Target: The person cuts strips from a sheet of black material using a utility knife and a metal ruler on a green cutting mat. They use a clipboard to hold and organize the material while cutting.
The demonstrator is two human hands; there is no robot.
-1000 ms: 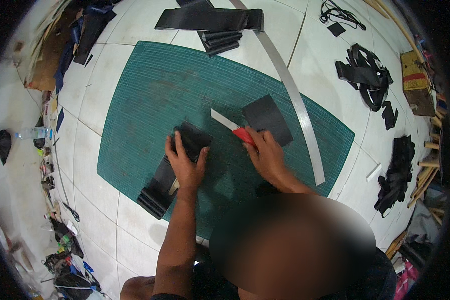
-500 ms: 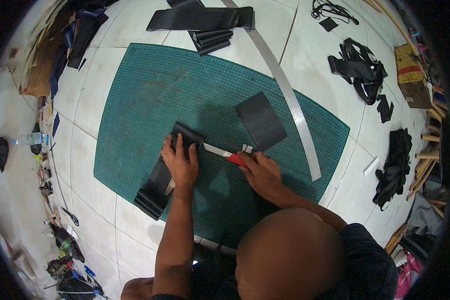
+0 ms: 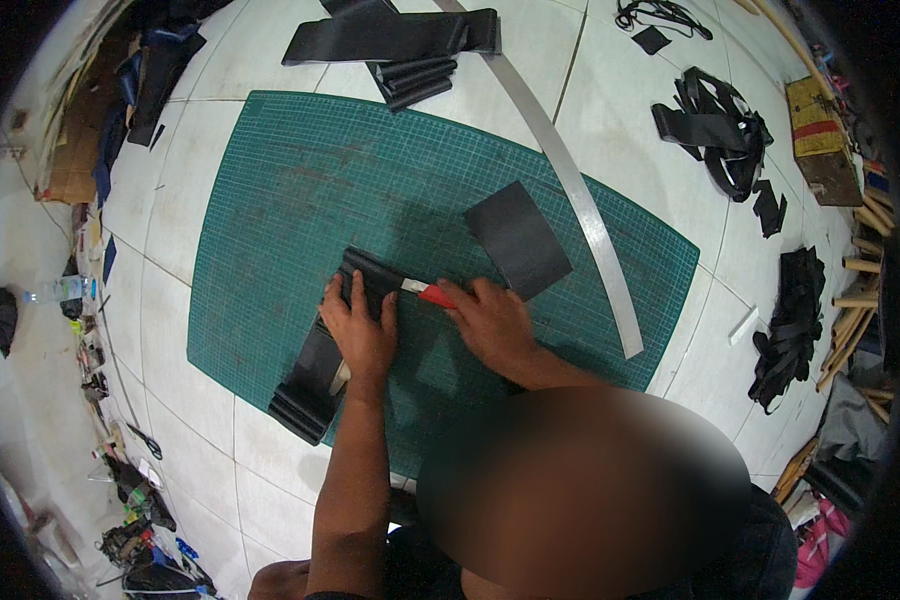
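Note:
A folded black strip of leather-like material lies slantwise on the green cutting mat, its lower end bunched in rolls. My left hand rests on its upper part with fingers spread, pressing it down. In my right hand is a knife with a red handle. Its blade meets the right edge of the strip near the upper fold, and the tip is hidden there. Beneath my left hand a small pale piece sticks out beside the strip. A flat black rectangle lies beyond my right hand.
A long metal ruler crosses the mat's right side. More black strips lie on the white tiles at the far edge, with bundles and a heap at the right. Scissors are at the left.
My right hand has moved left with the knife. The blade, mostly bare before, now runs into the strip's edge. My left hand stays on the strip.

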